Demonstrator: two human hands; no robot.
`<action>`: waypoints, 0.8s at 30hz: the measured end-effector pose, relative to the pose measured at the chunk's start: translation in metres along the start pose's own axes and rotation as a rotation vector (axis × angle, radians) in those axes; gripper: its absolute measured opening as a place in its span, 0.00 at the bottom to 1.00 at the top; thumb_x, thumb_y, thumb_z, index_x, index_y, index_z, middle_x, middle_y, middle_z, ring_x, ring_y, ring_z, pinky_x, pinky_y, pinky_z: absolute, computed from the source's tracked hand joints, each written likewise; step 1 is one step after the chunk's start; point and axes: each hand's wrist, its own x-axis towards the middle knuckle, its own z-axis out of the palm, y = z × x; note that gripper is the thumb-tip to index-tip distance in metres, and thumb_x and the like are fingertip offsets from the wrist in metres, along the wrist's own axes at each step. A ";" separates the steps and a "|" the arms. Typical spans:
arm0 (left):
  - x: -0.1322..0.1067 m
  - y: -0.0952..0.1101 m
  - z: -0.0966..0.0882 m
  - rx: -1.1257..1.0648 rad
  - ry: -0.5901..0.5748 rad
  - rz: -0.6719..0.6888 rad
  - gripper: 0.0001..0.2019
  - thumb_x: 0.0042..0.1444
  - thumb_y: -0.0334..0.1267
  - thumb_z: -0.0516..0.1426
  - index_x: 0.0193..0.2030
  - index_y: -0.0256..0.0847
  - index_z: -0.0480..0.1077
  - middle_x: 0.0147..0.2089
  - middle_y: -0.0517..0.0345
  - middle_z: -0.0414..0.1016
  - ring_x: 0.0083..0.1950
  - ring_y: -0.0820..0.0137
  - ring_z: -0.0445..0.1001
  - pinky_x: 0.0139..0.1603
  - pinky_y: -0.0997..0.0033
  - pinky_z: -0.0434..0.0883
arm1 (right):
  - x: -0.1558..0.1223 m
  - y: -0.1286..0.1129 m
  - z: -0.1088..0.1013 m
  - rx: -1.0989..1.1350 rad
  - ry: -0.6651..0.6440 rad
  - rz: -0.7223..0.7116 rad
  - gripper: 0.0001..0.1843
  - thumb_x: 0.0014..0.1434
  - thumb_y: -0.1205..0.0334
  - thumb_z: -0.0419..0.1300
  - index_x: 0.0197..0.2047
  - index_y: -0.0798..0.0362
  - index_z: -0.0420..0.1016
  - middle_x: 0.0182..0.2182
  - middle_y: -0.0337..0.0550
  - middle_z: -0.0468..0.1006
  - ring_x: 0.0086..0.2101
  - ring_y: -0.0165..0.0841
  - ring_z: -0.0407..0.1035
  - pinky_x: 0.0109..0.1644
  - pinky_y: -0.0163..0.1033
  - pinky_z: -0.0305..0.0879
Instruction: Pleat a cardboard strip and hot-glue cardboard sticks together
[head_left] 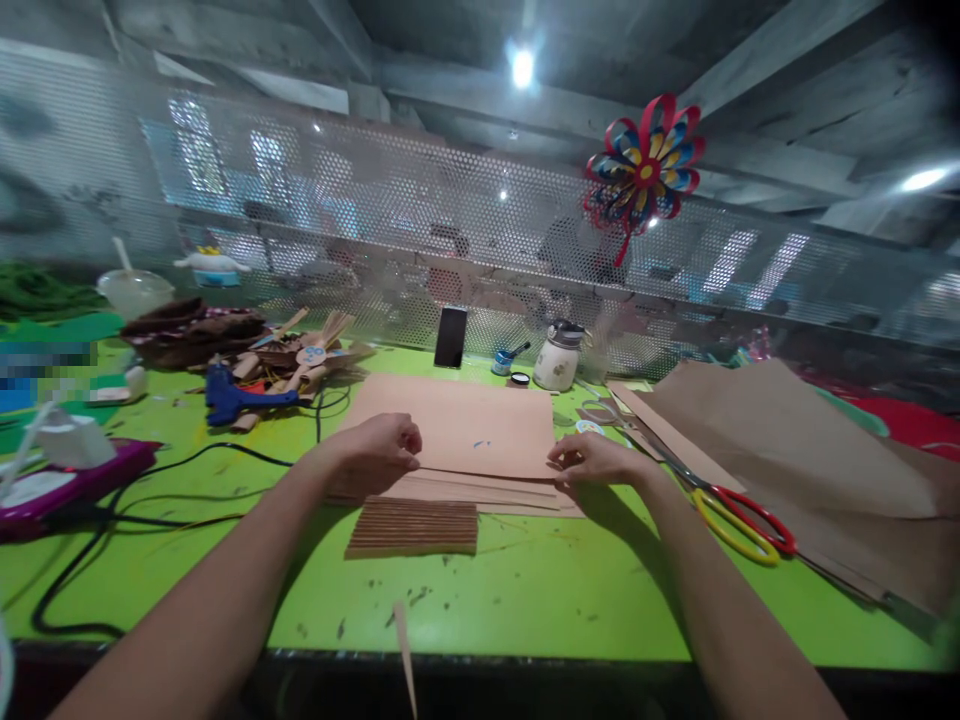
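Observation:
A brown paper sheet (457,420) lies flat on the green table (525,590), its near edge folded over several times. My left hand (379,450) pinches that folded edge on the left. At the right end of the same edge, my right hand (596,460) pinches it too. A pleated, accordion-folded brown piece (412,527) rests just in front of my left hand.
Scissors with red and yellow handles (739,520) lie at the right beside large brown sheets (787,450). A blue glue gun (232,398), black cables (112,520), a pink box (67,480), a black phone (451,337), a white jar (557,362) and a hanging paper pinwheel (645,170) surround the work spot.

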 end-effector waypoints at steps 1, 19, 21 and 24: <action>0.000 0.000 0.000 -0.001 0.000 0.001 0.17 0.42 0.43 0.56 0.39 0.39 0.74 0.39 0.53 0.77 0.37 0.66 0.73 0.35 0.72 0.66 | 0.000 0.000 0.000 0.008 0.007 0.000 0.11 0.51 0.58 0.62 0.37 0.54 0.78 0.32 0.43 0.78 0.33 0.35 0.70 0.35 0.35 0.63; 0.017 -0.008 0.008 0.011 0.002 0.134 0.19 0.50 0.50 0.53 0.40 0.41 0.77 0.41 0.51 0.77 0.39 0.65 0.74 0.38 0.72 0.66 | 0.003 0.009 0.001 0.132 0.164 0.052 0.20 0.52 0.47 0.60 0.24 0.57 0.80 0.18 0.38 0.72 0.22 0.29 0.63 0.28 0.33 0.58; 0.018 -0.007 0.010 0.003 0.001 0.120 0.19 0.51 0.50 0.53 0.40 0.40 0.77 0.41 0.50 0.77 0.39 0.65 0.74 0.39 0.72 0.67 | 0.002 0.007 0.001 0.133 0.180 0.058 0.21 0.52 0.47 0.60 0.23 0.57 0.80 0.18 0.39 0.72 0.21 0.28 0.62 0.26 0.33 0.56; 0.017 -0.001 0.009 -0.019 0.045 0.103 0.19 0.51 0.49 0.54 0.41 0.39 0.76 0.41 0.50 0.77 0.40 0.65 0.74 0.40 0.71 0.67 | 0.001 -0.002 0.000 0.141 0.220 0.056 0.20 0.54 0.48 0.60 0.28 0.57 0.80 0.21 0.42 0.75 0.22 0.29 0.63 0.25 0.34 0.56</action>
